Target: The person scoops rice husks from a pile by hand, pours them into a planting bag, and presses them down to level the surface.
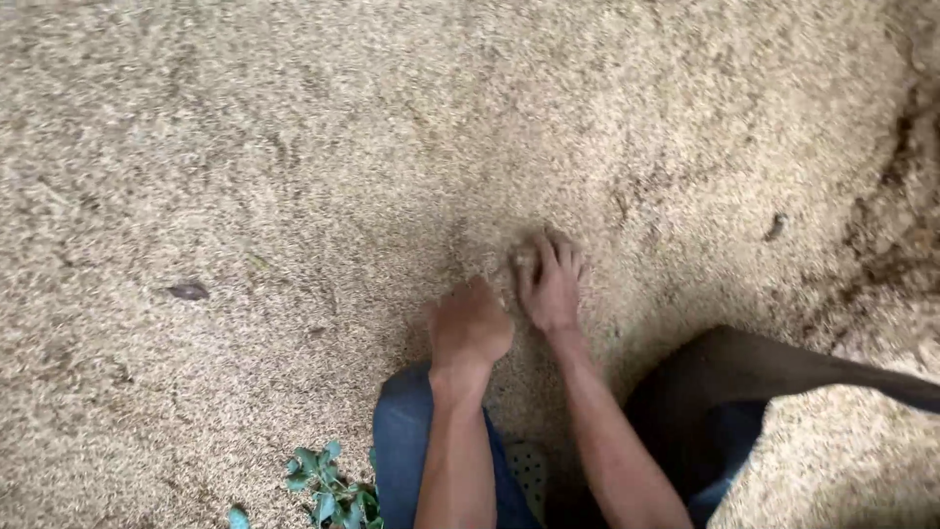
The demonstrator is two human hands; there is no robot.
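A wide bed of pale tan husk-like grain (pixel 294 147) covers the ground. My left hand (pixel 470 328) is curled into a loose fist, knuckles down, pressing into the grain just in front of my knee. My right hand (pixel 548 284) lies beside it, fingers spread and dug into the grain, with some grain heaped at the fingertips. The two hands are almost touching. Whether the left fist encloses any grain is hidden.
My knees in blue trousers (pixel 401 451) show at the bottom. A small green leafy sprig (pixel 328 490) lies at the lower left. A dark sack or cloth (pixel 783 377) lies at the lower right. Dark damp patches (pixel 891 167) mark the grain at right.
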